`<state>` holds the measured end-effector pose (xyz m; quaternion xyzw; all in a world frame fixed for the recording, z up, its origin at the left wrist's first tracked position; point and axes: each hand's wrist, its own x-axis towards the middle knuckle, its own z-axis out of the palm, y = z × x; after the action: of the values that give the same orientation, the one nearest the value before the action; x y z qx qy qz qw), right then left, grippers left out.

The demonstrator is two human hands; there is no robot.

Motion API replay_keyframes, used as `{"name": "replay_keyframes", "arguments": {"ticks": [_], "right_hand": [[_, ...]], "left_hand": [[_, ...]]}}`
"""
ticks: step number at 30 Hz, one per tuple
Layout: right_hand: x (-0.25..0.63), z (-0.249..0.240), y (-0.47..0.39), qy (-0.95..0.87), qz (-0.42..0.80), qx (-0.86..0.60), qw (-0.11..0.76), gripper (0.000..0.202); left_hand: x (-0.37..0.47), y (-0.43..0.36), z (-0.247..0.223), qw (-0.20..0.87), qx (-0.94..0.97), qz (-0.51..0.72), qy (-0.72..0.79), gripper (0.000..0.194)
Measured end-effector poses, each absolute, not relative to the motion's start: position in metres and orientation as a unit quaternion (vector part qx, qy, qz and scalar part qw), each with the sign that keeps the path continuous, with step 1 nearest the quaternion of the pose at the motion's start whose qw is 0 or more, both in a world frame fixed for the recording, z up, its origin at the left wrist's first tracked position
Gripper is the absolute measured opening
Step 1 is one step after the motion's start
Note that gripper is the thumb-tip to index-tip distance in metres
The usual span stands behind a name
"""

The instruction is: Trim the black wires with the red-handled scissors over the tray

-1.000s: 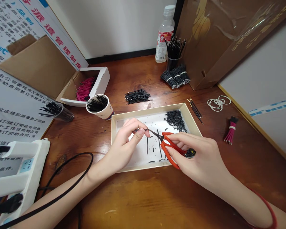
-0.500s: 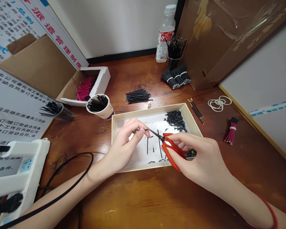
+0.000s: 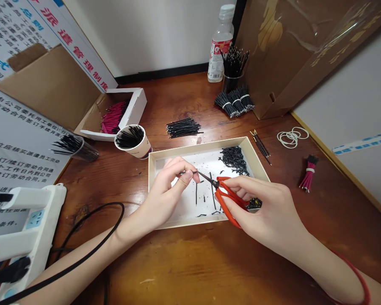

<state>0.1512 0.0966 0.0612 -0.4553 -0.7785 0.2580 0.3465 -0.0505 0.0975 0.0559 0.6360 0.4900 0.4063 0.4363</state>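
**Scissor tips at a dark strand, over the tray**

Left hand (image 3: pixel 167 190): thumb and index pinched together on a short dark strand (image 3: pixel 195 172), other fingers curled. Strand sits above the middle of the cream tray (image 3: pixel 183 209), its end poking out right of the fingertips.

Right hand (image 3: pixel 269 203): fingers wrapped round the handles of red-handled scissors (image 3: pixel 215 184), blades pointing far-left at the strand's end. Blades look close together; can't tell if the tips are clamped on it or just beside.

In tray: pile of black offcuts (image 3: pixel 234 160) in the far right corner, some black pieces (image 3: pixel 196 194) loose on the floor.

Far side of tray: flat stack of black wires (image 3: pixel 183 128). Far left: paper cup (image 3: pixel 138 148) full of black wires, just beside the tray. Right: a few loose wires (image 3: pixel 260 147), white rubber bands (image 3: pixel 292 137), banded magenta bundle (image 3: pixel 308 173).
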Motion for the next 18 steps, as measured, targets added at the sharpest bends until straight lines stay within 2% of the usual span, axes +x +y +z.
{"name": "replay_keyframes", "arguments": {"ticks": [18], "right_hand": [[0.1515, 0.0607, 0.0975, -0.775, 0.264, -0.458, 0.345, 0.007]], "left_hand": [[-0.0513, 0.0966, 0.0563, 0.438, 0.638, 0.405, 0.487, 0.025]]}}
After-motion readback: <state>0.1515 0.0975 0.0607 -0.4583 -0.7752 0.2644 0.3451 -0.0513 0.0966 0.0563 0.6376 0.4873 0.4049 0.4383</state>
